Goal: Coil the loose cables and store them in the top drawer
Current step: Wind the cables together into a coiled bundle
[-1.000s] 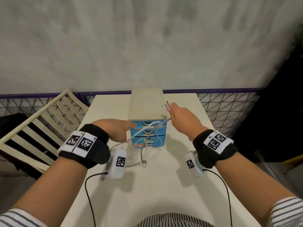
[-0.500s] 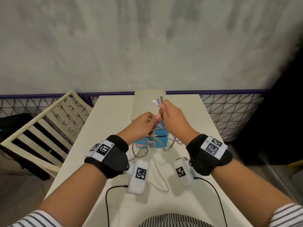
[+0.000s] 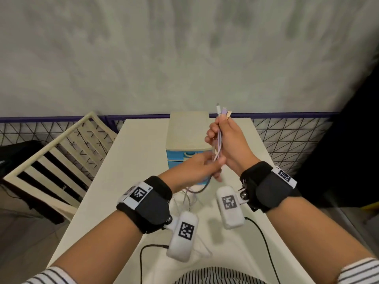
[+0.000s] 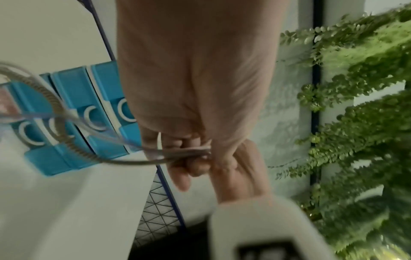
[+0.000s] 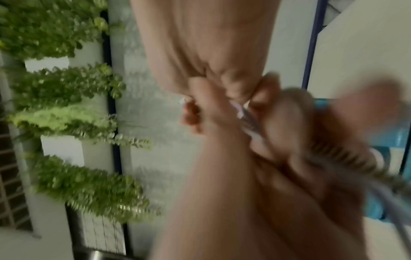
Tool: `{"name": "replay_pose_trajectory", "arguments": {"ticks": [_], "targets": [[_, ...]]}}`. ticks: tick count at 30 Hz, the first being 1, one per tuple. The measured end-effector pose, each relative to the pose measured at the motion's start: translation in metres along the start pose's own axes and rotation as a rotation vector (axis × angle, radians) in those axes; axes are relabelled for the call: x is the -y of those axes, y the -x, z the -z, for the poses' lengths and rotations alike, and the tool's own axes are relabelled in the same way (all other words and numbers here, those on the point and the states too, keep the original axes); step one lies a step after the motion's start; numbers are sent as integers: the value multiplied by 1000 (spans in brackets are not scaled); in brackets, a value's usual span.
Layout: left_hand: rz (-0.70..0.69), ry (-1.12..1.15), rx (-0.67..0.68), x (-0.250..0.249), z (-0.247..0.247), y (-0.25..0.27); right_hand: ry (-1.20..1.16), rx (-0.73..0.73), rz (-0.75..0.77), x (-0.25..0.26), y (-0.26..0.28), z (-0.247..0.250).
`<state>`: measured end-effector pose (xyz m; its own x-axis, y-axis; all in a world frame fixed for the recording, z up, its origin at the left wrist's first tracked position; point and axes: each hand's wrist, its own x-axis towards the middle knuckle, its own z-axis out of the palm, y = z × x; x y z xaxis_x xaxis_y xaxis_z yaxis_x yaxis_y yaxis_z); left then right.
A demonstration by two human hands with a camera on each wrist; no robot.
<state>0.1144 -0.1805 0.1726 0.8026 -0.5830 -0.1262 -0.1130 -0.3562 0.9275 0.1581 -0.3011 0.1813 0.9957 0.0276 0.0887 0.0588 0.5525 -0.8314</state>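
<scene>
My right hand (image 3: 226, 138) grips a bundle of cables (image 3: 219, 140) upright, with white, lilac and gold plugs (image 3: 224, 112) sticking out above the fist. Just below it my left hand (image 3: 202, 167) pinches the same bundle. In the left wrist view the cables (image 4: 124, 140) run from the left fingers (image 4: 189, 158) in a loop. The loose ends (image 3: 192, 193) hang down to the table in front of the small drawer unit (image 3: 188, 138), whose blue drawers (image 4: 73, 98) are all closed. The right wrist view is blurred and shows the cables (image 5: 249, 119) between both hands.
The drawer unit stands at the far middle of a white table (image 3: 131, 165). A cream slatted chair (image 3: 59, 158) is off the table's left side. A wire mesh fence (image 3: 287, 136) runs behind the table. Black leads (image 3: 264, 242) trail from the wrist cameras.
Both hands drew nearer to me with the cables. The right hand lifted the plug ends higher, and the left hand slid down the bundle to below the right fist.
</scene>
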Motion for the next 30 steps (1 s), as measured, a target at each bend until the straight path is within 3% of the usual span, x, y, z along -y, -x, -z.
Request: {"name": "replay_pose_trajectory", "arguments": {"ticks": [4,6,10,13,15,24,30], "targets": [[-1,5,32,13,2,10,-124,-96,-64,15,-5,21],[-24,-168,-21,22,15,13,-110,-98,-105,19,-5,32],[-227,-542,-171,22,30,8,123,-1,-211,14,4,32],[-421,-651,-226,4,29,2,310,101,-247,1,13,25],[-471,-703,-249,-1,30,0,333,182,-287,-5,19,20],[-377,-560,-405,-7,29,9,269,265,-353,-17,39,10],[-409,-594,-392,-2,35,6,367,357,-421,-13,44,10]]}}
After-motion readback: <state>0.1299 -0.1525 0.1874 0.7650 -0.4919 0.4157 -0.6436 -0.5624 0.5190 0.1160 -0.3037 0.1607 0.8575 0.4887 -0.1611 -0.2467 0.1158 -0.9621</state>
